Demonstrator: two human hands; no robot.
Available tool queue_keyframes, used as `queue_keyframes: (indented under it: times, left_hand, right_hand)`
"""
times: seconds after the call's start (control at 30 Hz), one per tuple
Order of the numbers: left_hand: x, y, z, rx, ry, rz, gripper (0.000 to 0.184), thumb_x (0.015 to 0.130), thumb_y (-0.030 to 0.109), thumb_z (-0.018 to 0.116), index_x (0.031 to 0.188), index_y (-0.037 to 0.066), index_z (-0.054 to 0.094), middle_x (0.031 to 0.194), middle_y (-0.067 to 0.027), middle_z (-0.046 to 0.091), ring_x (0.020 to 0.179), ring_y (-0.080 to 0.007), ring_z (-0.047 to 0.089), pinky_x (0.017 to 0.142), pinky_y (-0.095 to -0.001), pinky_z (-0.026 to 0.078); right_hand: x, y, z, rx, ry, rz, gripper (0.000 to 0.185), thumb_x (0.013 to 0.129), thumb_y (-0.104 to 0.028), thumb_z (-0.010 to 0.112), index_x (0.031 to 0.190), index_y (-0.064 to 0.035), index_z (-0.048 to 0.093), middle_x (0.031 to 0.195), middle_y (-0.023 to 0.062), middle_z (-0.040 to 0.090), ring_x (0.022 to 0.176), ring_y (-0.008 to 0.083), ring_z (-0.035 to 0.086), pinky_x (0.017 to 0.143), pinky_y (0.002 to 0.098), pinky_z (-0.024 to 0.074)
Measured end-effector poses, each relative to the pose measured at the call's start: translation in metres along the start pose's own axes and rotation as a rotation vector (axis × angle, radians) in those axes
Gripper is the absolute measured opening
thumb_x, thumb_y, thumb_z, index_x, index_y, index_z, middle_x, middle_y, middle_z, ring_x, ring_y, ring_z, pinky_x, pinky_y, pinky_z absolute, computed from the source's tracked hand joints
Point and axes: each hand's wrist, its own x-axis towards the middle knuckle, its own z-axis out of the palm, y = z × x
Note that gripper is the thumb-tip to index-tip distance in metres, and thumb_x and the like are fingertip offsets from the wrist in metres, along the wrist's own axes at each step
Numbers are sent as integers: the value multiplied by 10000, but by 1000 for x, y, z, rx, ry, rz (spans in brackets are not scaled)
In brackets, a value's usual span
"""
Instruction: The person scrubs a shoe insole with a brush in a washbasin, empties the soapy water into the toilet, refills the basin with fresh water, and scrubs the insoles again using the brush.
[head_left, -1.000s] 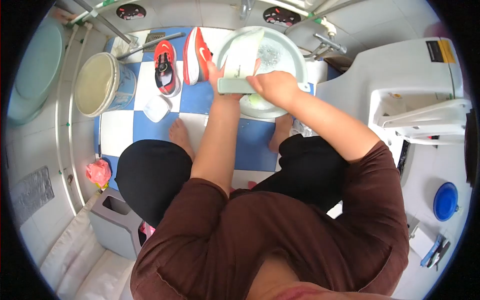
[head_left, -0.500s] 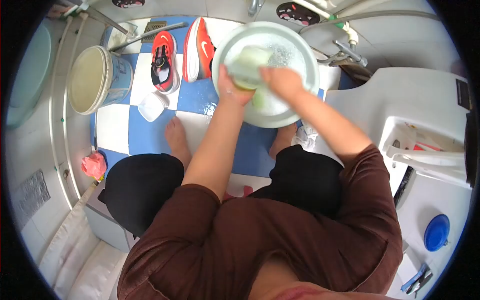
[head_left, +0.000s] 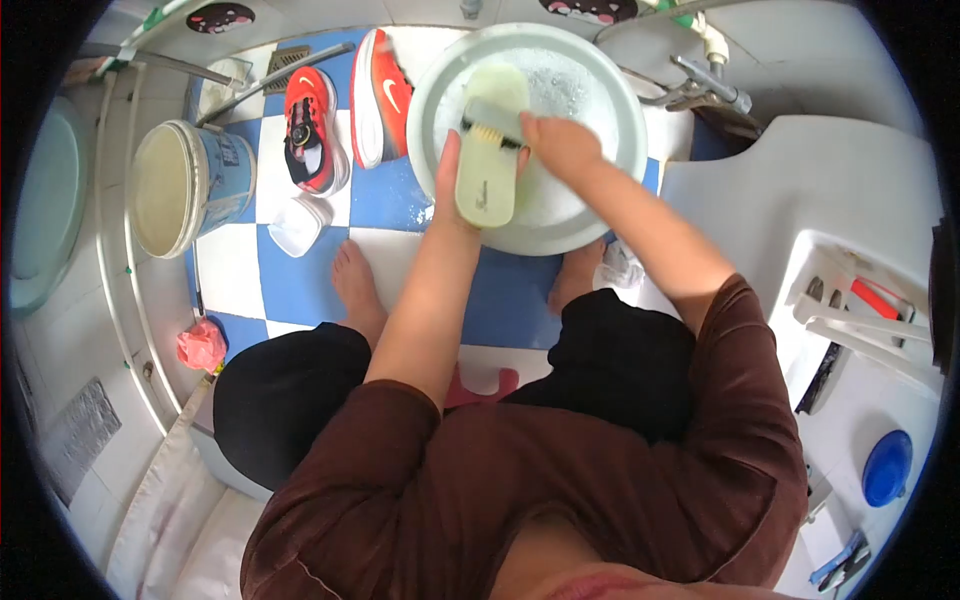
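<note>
A pale green shoe insole (head_left: 487, 190) with small dark lettering at its heel is held over the wash basin (head_left: 420, 112). My left hand (head_left: 452, 185) grips it from beneath, thumb along its left edge; most of those fingers are hidden. My right hand (head_left: 566, 150) is closed round the end of a grey scrubbing brush (head_left: 491, 116). Its pale and dark bristles rest against the middle of the insole. White suds and water (head_left: 565, 88) fill the basin below.
Two red sneakers (head_left: 312, 130) (head_left: 380, 100) stand left of the basin on blue and white tiles. Near them are a white plastic container (head_left: 298, 226) and a bucket (head_left: 190, 190). A white sink unit (head_left: 770, 180) is on the right, with a metal tap (head_left: 710, 85) above.
The insole has turned so its lettered heel faces me, and it shows more fully. The brush now lies across its middle. The view has shifted slightly.
</note>
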Motion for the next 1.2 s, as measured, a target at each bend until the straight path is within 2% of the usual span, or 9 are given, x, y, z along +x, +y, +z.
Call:
queue_keyframes:
  times: [0.17, 0.27, 0.3, 0.4, 0.57, 0.87, 1.03, 1.13, 1.2]
  left_hand:
    - [-2, 11, 3, -55, -151, 38, 725, 935, 595, 226, 1390, 45, 357, 1347, -168, 454, 1200, -330, 470, 1015, -465, 386]
    - [2, -3, 17, 106, 59, 19, 702, 941, 577, 224, 1385, 52, 363, 1340, -163, 460, 1192, -327, 476, 1019, -461, 389]
    - [4, -9, 13, 29, 31, 0, 685, 946, 564, 228, 1381, 54, 369, 1332, -162, 467, 1187, -325, 480, 1015, -459, 395]
    - [3, 4, 15, -48, 47, 74, 635, 963, 520, 242, 1366, 51, 387, 1295, -158, 497, 1161, -310, 502, 999, -451, 412]
    - [14, -24, -2, 253, 33, 3, 559, 978, 466, 267, 1341, 71, 423, 1237, -133, 546, 1096, -276, 553, 939, -430, 461]
    - [15, -5, 3, 140, 63, 81, 412, 950, 331, 387, 1199, 39, 537, 1126, -124, 603, 987, -285, 602, 845, -412, 519]
    - [3, 30, 42, 247, 195, 89, 514, 911, 445, 379, 1242, 76, 517, 1165, -117, 577, 1015, -272, 581, 852, -419, 504]
    - [-7, 39, 47, 260, 207, 134, 623, 880, 558, 346, 1275, 98, 490, 1177, -124, 567, 1042, -275, 564, 856, -422, 492]
    - [-8, 45, 49, 108, 193, 209, 627, 897, 541, 321, 1301, 83, 463, 1189, -151, 559, 1089, -303, 543, 894, -435, 477]
  right_hand:
    - [-40, -46, 6, 141, 8, 6, 381, 902, -299, 420, 735, -22, 622, 790, 165, 676, 707, 345, 666, 608, 443, 534]
    - [-3, 2, -30, -118, 15, 31, 420, 911, -332, 393, 902, 7, 639, 808, 191, 671, 765, 356, 661, 712, 475, 521]
    - [2, 8, -34, -173, -42, 148, 553, 965, -411, 228, 996, -3, 599, 808, 222, 652, 820, 369, 639, 819, 461, 491]
    - [-23, -30, 21, 7, 12, 135, 461, 947, -343, 322, 1109, 22, 552, 891, 228, 656, 793, 346, 658, 706, 465, 529]
    - [15, 21, -36, -8, 5, 213, 645, 972, -426, 202, 856, 19, 654, 951, 251, 639, 902, 364, 632, 855, 481, 466]
    - [11, 11, -29, 64, 54, 100, 651, 962, -458, 216, 846, -4, 666, 895, 242, 651, 854, 419, 624, 803, 475, 481]
    - [-26, -30, -30, 408, 74, 8, 461, 965, -274, 411, 1387, -113, 318, 1010, 227, 631, 895, 431, 605, 815, 469, 469]
    - [-32, -40, -29, 408, 277, -403, 492, 963, -230, 412, 1432, -166, 276, 1065, 205, 618, 909, 417, 604, 819, 458, 472]
    - [-43, -55, -12, 436, 77, -432, 505, 960, -198, 410, 1443, -200, 267, 1088, 199, 611, 933, 399, 600, 834, 440, 470]
